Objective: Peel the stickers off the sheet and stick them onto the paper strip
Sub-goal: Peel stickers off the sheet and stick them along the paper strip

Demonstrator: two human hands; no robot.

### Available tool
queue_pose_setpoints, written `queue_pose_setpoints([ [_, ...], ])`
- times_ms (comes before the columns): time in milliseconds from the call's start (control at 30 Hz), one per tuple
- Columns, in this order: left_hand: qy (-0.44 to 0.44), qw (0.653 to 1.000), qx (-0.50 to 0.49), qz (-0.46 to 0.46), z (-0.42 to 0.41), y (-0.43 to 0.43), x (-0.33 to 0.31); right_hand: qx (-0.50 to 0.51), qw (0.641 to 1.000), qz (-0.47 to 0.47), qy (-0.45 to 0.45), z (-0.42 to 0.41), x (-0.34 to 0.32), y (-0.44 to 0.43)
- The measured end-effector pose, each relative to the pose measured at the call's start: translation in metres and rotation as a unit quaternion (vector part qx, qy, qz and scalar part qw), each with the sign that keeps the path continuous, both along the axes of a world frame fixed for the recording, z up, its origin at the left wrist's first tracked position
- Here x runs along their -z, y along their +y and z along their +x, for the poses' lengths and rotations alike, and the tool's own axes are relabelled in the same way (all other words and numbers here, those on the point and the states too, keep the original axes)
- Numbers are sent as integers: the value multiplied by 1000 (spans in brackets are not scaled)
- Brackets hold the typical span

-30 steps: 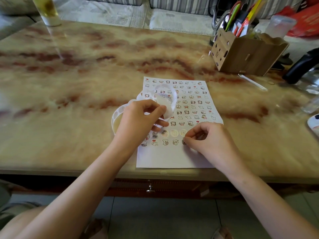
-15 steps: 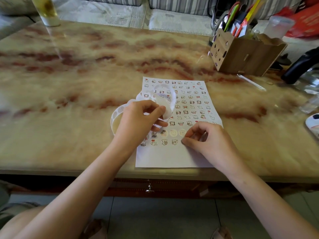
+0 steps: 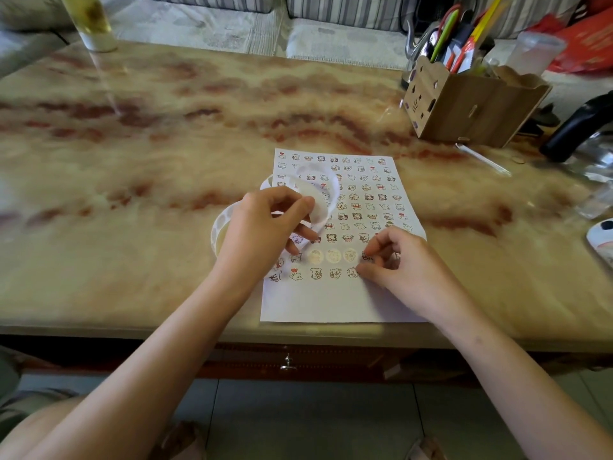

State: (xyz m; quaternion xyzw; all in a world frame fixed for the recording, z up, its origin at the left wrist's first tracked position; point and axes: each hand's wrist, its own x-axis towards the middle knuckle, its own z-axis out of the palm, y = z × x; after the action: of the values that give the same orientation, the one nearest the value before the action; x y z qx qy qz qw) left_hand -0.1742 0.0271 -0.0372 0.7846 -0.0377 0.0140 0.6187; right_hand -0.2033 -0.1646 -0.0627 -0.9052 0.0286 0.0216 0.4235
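Right hand [image 3: 408, 270] has nudged slightly far-right on the sticker sheet [image 3: 365, 200], thumb and index finger curled tight at a sticker [image 3: 366, 257] just right of 3 empty circles [image 3: 331, 256]; can't tell if it has hold of it. Left hand [image 3: 258, 234] pinches the coiled paper strip [image 3: 333, 197] between thumb and fingers over the sheet's left edge. Sheet lies flat at the table's [image 3: 166, 161] near edge.

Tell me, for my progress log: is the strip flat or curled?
Curled: the strip loops above the sheet, pinched by the left hand.
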Motion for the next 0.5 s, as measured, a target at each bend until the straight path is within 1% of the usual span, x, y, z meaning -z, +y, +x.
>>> queue_pose_setpoints([
  [67,-9,1000,2,-7,-1,0,-1,-9,999,29,-22,1,-2,2],
  [167,-13,1000,4,-28,-2,-2,-3,-48,991,112,-46,4,-11,12],
  [267,-20,999,8,-38,-2,-2,-4,-107,984,130,-52,11,-18,24],
  [300,-22,999,5,-41,-2,-2,-4,-117,982,140,-44,14,-19,28],
  [367,-27,998,-11,-47,0,0,-4,-119,973,195,-12,21,-20,33],
  [433,-30,998,-28,-50,2,2,-3,-118,957,265,28,28,-18,37],
  [500,-20,997,-28,-67,3,4,-2,-121,940,313,53,34,-15,40],
])
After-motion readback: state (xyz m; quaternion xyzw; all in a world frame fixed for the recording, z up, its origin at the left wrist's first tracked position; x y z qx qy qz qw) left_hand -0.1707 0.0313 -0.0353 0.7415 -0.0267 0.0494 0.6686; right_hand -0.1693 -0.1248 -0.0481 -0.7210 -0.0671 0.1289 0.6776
